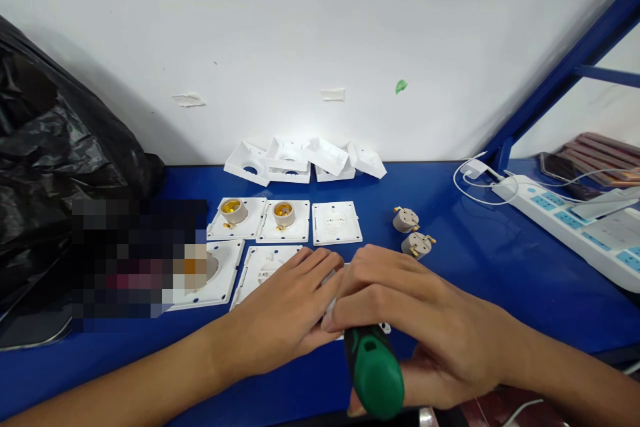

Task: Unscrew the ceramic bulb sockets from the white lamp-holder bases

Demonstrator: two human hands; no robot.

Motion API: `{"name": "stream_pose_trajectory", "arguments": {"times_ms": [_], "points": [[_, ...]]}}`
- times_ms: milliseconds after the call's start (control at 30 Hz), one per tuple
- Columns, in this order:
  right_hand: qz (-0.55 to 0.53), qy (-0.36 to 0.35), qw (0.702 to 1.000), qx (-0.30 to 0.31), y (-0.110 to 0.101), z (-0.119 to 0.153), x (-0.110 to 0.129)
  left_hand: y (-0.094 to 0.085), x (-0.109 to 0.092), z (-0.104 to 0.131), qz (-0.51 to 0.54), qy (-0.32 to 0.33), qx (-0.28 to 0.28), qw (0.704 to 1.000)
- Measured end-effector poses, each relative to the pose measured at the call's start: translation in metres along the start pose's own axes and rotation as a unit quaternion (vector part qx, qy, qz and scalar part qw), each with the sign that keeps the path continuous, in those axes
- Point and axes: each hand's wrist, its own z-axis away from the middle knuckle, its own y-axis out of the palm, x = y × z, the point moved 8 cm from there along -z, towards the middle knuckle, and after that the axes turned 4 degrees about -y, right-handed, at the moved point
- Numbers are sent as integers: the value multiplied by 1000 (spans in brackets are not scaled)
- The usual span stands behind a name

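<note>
My right hand (400, 313) is closed around a screwdriver (375, 373) with a green and black handle; its tip is hidden. Beside it my left hand (295, 300) has its fingers curled on a pale grey piece (330, 277), mostly covered by both hands. Edges of a white square plate (385, 328) show below them. Another white plate (255, 273) without a socket lies partly under my left hand. Behind stand a plate with a brass-lined lamp socket (285, 213), a second such socket (233, 211) on its plate, and a bare plate (337, 222).
Two loose lamp sockets (406, 219) (417, 245) lie on the blue table (475, 267). White square covers (327, 155) are piled against the wall. A power strip (570, 220) with cables is at right, a black plastic bag (65, 127) at left. Part of the left is pixelated.
</note>
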Motion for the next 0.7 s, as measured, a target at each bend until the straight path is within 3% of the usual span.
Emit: {"name": "stream_pose_trajectory", "arguments": {"times_ms": [133,233,467,700], "points": [[50,36,994,91,18,5,-8,1,-6,0,-41,31,10,999],[49,45,991,118,26,8,-11,-1,-8,0,-42,42,6,998],[41,40,991,121,27,7,-12,-3,-11,-1,-56,49,-7,997],[43,0,997,68,22,7,-9,0,-9,2,-72,46,9,996]]}}
